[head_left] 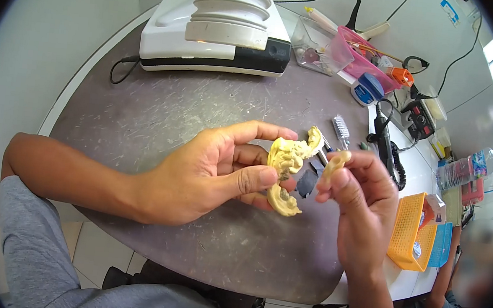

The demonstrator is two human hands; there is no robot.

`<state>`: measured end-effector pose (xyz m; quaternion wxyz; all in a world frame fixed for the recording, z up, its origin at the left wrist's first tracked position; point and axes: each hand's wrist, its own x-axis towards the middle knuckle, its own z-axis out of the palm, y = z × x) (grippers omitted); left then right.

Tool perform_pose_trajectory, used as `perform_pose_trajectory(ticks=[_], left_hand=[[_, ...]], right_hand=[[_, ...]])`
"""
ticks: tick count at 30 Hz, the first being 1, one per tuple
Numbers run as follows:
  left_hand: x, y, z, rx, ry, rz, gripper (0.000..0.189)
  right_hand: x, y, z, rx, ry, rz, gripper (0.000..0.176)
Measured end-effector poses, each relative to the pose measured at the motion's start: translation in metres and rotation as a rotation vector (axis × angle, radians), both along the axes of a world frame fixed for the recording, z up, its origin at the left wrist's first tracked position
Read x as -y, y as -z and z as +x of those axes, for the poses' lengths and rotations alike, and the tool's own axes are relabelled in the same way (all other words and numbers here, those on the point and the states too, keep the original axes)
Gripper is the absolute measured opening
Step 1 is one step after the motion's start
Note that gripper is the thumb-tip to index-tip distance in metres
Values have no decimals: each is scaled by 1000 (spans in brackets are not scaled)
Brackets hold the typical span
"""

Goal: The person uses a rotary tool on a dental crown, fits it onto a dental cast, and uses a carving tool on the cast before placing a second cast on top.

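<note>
Teeth model held in two hands

Teeth model [286, 158] sits up in the air, above the grey table [173, 111], near the middle of the view. It is yellow and bumpy, and a second lumpy part hangs just below it. The left hand [209, 174] grips it, with the thumb on the near side and the fingers curled behind. The right hand [361, 195] is just beside it and pinches a small piece [336, 162] of the same yellow stuff at its fingertips. The small piece and the model are close, but I cannot tell if they touch.

The model looks hard and dry, like chalk. I think it is light and stiff, and that it could chip or snap if it fell. The thick back and sides look like the safe places to hold, not the thin toothy edge.

A brush [340, 128] lies on the table right behind the hands. A black tool [385, 143] with a curly cord lies to the right. Farther back stands a white machine [209, 43] with a ribbed hose, then a clear box [322, 45], a pink tray [365, 58] and a blue tub [368, 88]. An orange basket [408, 229] sits by the right wrist. Another person [452, 298] is at the far right.
</note>
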<state>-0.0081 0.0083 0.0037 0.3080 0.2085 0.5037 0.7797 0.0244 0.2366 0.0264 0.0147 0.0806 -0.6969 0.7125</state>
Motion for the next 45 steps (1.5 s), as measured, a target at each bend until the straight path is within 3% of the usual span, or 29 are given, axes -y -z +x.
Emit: perform_pose_trajectory(ticks=[8,11,17,45], left_hand=[[3,0,1,95,30,26,61],[3,1,1,55,46,1,64],[5,1,2,43,49,-11,70],[6,-3,5,25,20,-86,73]], right_hand=[[4,6,6,207,-94,-27,21],[16,4,10,186,-9,1,25],[10,1,10,160,-110,66,23],[18,-6,16,167,-79,165,25]])
